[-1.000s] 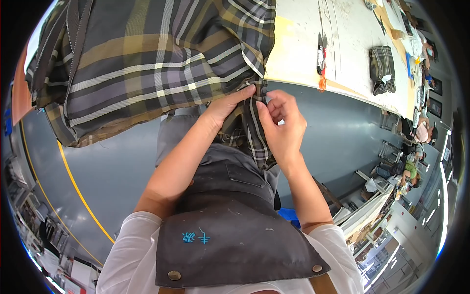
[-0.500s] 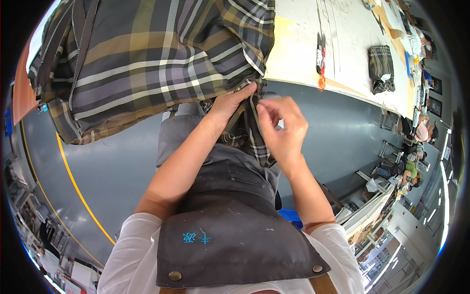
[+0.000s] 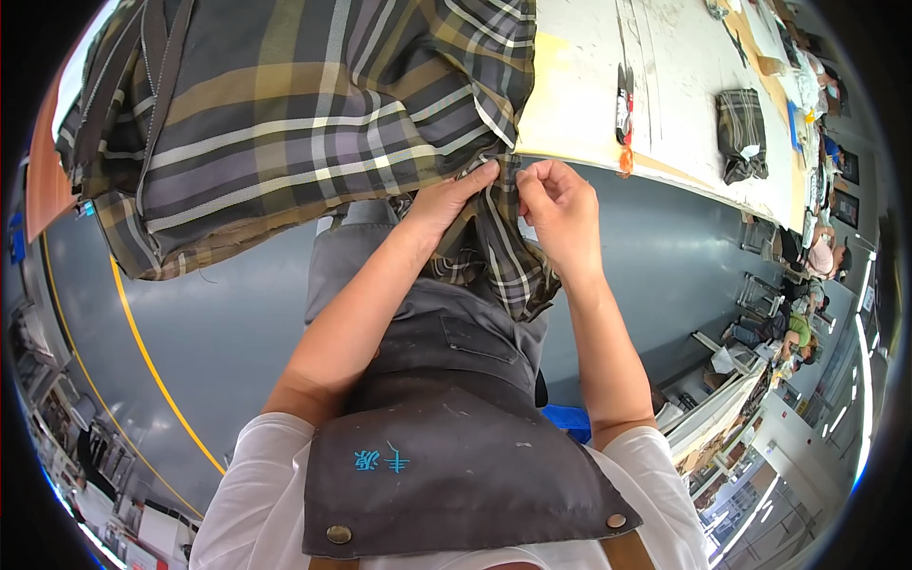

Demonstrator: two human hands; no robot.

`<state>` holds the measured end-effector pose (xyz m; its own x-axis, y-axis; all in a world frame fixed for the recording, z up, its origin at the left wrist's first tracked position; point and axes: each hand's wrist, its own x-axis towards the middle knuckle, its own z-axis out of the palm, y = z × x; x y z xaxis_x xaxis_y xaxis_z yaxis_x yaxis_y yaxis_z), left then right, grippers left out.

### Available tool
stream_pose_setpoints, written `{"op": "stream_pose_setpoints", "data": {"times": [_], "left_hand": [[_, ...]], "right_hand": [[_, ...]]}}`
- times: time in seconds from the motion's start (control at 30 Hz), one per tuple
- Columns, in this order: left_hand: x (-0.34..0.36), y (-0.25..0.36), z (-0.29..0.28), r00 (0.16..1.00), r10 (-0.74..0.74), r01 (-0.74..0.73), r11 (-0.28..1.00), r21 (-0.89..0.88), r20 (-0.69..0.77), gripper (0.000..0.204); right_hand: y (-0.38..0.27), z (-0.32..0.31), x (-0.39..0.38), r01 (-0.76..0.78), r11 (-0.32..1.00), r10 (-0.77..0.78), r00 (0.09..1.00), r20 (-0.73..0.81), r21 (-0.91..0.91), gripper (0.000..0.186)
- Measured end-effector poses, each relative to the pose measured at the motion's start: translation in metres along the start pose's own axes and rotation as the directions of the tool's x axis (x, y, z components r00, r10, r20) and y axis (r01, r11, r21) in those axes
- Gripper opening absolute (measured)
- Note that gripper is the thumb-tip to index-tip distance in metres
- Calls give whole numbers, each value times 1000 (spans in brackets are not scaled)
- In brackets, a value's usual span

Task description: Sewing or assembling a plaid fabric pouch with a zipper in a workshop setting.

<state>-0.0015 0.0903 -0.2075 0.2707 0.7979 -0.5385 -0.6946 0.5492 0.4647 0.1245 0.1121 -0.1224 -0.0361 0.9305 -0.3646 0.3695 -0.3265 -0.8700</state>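
Observation:
A large plaid fabric piece (image 3: 285,104) in black, olive, purple and white, with zippers at its left end, spans the upper left and hangs down between my hands in a narrow fold. My left hand (image 3: 454,199) grips that hanging part, thumb on top near the seam. My right hand (image 3: 556,209) is closed beside it, fingertips pinched at the right edge of the hanging fabric.
A pale worktable (image 3: 646,104) holds a black-and-orange cutting tool (image 3: 623,114) and a folded plaid piece (image 3: 739,133). Grey floor (image 3: 161,304) has yellow lines. Several co-workers (image 3: 798,332) sit along benches at far right. My dark apron (image 3: 456,465) is below my hands.
My right hand has shifted up and right, its fingers more curled, and the lower end of the hanging fabric has swung right. My left hand has barely moved.

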Motion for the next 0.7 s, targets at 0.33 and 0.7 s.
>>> {"op": "stream_pose_setpoints", "data": {"times": [0.33,0.7], "left_hand": [[0,-2,1,1000,30,-30,1000,-4,-10,27],[0,-3,1,1000,27,-27,999,-19,-4,29]], "right_hand": [[0,8,-8,176,971,-186,982,-45,-163,12],[-1,23,-3,242,903,-324,926,-195,-354,10]]}}
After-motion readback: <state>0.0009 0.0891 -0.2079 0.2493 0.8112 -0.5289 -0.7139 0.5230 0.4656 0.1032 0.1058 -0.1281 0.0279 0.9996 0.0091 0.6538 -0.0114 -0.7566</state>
